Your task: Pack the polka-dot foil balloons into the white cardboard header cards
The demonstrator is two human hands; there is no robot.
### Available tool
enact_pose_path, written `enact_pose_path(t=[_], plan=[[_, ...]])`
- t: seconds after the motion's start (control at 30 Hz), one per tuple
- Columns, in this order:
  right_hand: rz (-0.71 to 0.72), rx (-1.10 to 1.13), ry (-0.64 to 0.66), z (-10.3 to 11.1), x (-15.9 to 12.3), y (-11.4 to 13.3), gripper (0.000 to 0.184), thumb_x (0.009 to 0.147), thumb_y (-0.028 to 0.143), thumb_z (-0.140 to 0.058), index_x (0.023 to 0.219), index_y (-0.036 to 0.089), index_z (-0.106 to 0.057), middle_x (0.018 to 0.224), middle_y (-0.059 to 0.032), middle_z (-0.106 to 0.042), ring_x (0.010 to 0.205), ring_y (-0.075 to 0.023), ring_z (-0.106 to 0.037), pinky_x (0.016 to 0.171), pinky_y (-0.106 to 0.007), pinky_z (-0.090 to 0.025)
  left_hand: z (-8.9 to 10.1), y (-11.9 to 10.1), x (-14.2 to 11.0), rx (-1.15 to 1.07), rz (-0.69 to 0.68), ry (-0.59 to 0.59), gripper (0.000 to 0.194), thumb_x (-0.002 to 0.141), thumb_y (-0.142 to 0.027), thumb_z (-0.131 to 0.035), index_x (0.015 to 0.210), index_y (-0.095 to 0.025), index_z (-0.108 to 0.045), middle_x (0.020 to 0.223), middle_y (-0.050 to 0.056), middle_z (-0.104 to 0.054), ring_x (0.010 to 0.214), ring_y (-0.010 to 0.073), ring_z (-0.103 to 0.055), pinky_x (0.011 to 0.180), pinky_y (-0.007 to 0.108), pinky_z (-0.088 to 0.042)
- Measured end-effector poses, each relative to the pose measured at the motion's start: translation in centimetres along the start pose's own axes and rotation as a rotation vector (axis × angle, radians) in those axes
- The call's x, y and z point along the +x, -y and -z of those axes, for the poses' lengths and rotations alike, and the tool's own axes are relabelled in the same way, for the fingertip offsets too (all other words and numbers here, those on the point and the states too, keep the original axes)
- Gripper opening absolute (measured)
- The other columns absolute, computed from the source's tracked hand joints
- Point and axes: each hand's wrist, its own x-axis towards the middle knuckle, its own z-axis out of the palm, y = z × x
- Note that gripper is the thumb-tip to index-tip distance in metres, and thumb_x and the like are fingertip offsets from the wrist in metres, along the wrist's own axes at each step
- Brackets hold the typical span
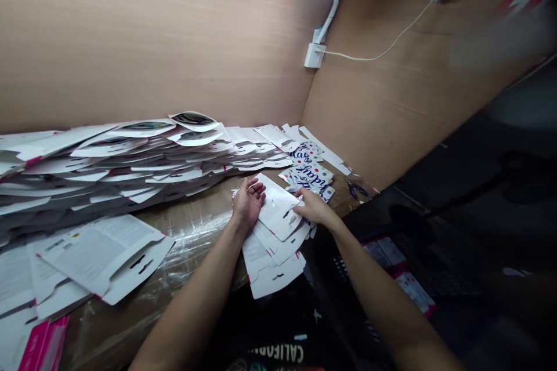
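My right hand (314,207) grips the edge of a white cardboard envelope (278,206) with a hang-hole slot, thumb on top. My left hand (249,204) is beside that envelope's left edge, palm turned up, fingers loosely curled and apart, with nothing visible in it. Below the gripped envelope, several more white envelopes (274,279) are fanned out over the table's front edge. Just beyond my right hand lie polka-dot printed cards (310,175) with dark blue lettering. My right fingertips are partly hidden.
Long layered piles of white envelopes (143,165) line the back wall, some gaping open. More envelopes (100,249) lie at the left, near pink packs (43,345). Dark-handled pliers (354,187) rest at the table's right corner. A white cable (369,58) hangs along the wall.
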Motion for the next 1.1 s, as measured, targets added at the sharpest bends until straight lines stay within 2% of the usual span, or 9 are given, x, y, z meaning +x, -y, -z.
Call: enact_pose_path(t=[0.17,0.3,0.4,0.53,0.7,0.83,0.9,1.03,1.1], plan=[[0.045,0.099,-0.043,-0.7,-0.3,0.7,0.054,0.071,0.009,-0.064,0.125,0.017,-0.066,0.121,-0.0129,-0.071,0.114,-0.0286,-0.064,0.102,-0.037,-0.047,0.3,0.1,0.2,0.005,0.004,0.017,0.029,0.104,-0.043,-0.058,0.102,-0.016,-0.069,0.085,0.005,-0.070,0.076,0.0149,-0.070,0.064,0.024,-0.053],[0.016,0.227,-0.005,-0.6,-0.3,0.6,0.051,0.070,0.011,-0.055,0.120,0.016,-0.068,0.101,-0.0074,-0.076,0.087,-0.0234,-0.070,0.081,-0.033,-0.055,0.4,-0.1,0.2,-0.005,0.015,0.035,0.028,0.103,-0.044,-0.060,0.103,-0.017,-0.069,0.087,0.006,-0.070,0.077,0.0155,-0.070,0.063,0.024,-0.054],[-0.014,0.504,0.032,-0.5,-0.5,0.6,0.061,0.067,0.013,-0.053,0.127,0.017,-0.064,0.093,-0.0042,-0.077,0.072,-0.0200,-0.070,0.065,-0.028,-0.054,0.2,-0.5,0.0,-0.022,0.018,0.059,0.030,0.102,-0.045,-0.061,0.103,-0.016,-0.070,0.087,0.006,-0.069,0.077,0.0159,-0.070,0.063,0.025,-0.055],[-0.026,0.857,0.060,-0.5,-0.7,1.0,0.063,0.068,0.020,-0.061,0.131,0.018,-0.063,0.093,-0.0042,-0.078,0.069,-0.0197,-0.069,0.062,-0.028,-0.054,0.1,-0.8,-0.2,-0.036,-0.003,0.072,0.030,0.102,-0.045,-0.061,0.102,-0.017,-0.070,0.086,0.005,-0.069,0.074,0.0135,-0.068,0.064,0.023,-0.055],[0.163,0.514,-0.223,-0.9,-0.8,2.0,0.031,0.086,0.032,-0.063,0.114,0.019,-0.071,0.105,-0.0071,-0.078,0.092,-0.0236,-0.071,0.081,-0.033,-0.054,-0.1,-0.4,-0.1,0.027,-0.004,0.050,0.016,0.096,-0.032,-0.070,0.098,-0.016,-0.070,0.084,0.006,-0.069,0.072,0.0135,-0.068,0.063,0.022,-0.054],[0.123,-0.038,-0.336,-0.9,-1.1,2.5,0.018,0.097,0.024,-0.054,0.095,0.022,-0.071,0.091,-0.0081,-0.075,0.093,-0.0255,-0.067,0.090,-0.036,-0.045,-0.9,-0.4,-1.3,0.086,-0.121,0.064,0.011,0.092,-0.024,-0.074,0.101,-0.018,-0.072,0.087,0.005,-0.070,0.076,0.0147,-0.068,0.067,0.022,-0.055],[0.094,-0.234,-0.380,-0.6,-1.2,2.5,0.019,0.096,0.020,-0.053,0.086,0.021,-0.069,0.093,-0.0114,-0.073,0.099,-0.0274,-0.064,0.093,-0.038,-0.041,-1.5,-0.5,-2.2,0.117,-0.258,0.057,0.017,0.087,-0.015,-0.078,0.102,-0.022,-0.073,0.096,0.003,-0.071,0.093,0.0149,-0.070,0.079,0.019,-0.055],[0.048,-0.211,-0.481,0.5,-1.3,2.7,0.024,0.097,0.017,-0.048,0.078,0.022,-0.063,0.093,-0.0112,-0.071,0.093,-0.0255,-0.061,0.088,-0.035,-0.041,-2.6,-0.1,-3.8,0.261,-0.589,-0.021,0.050,0.070,0.001,-0.086,0.111,-0.025,-0.072,0.128,0.005,-0.070,0.135,0.0211,-0.058,0.099,0.018,-0.051],[0.053,-0.086,-0.508,0.5,-1.6,3.4,0.025,0.096,0.018,-0.046,0.076,0.023,-0.060,0.090,-0.0094,-0.070,0.087,-0.0239,-0.061,0.083,-0.033,-0.041,-3.2,0.2,-4.4,0.249,-0.529,0.022,0.055,0.072,-0.009,-0.089,0.120,-0.027,-0.069,0.130,0.007,-0.070,0.134,0.0249,-0.059,0.100,0.025,-0.053]])
